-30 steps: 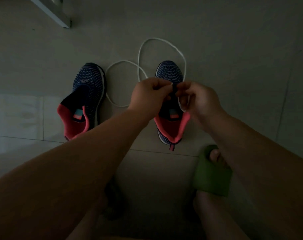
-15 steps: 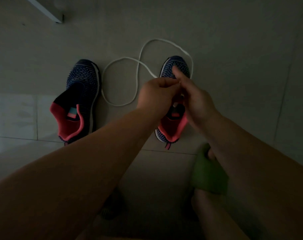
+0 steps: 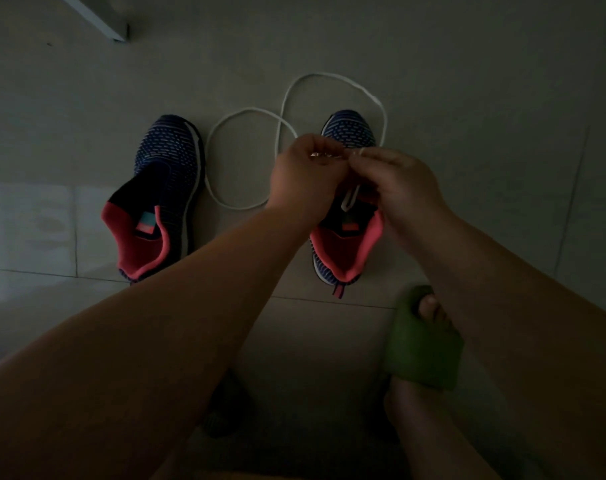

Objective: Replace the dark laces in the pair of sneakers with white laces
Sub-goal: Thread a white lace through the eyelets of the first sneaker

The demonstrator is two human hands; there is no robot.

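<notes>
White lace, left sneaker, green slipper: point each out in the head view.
white lace [image 3: 332, 75], head view, top of the far loop on the floor.
left sneaker [image 3: 171, 147], head view, knit toe area.
green slipper [image 3: 422, 355], head view, middle of the strap over the foot.

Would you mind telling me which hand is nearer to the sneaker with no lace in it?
Left. The left hand is over the gap beside the laceless sneaker; the right hand is farther, across the other sneaker.
</notes>
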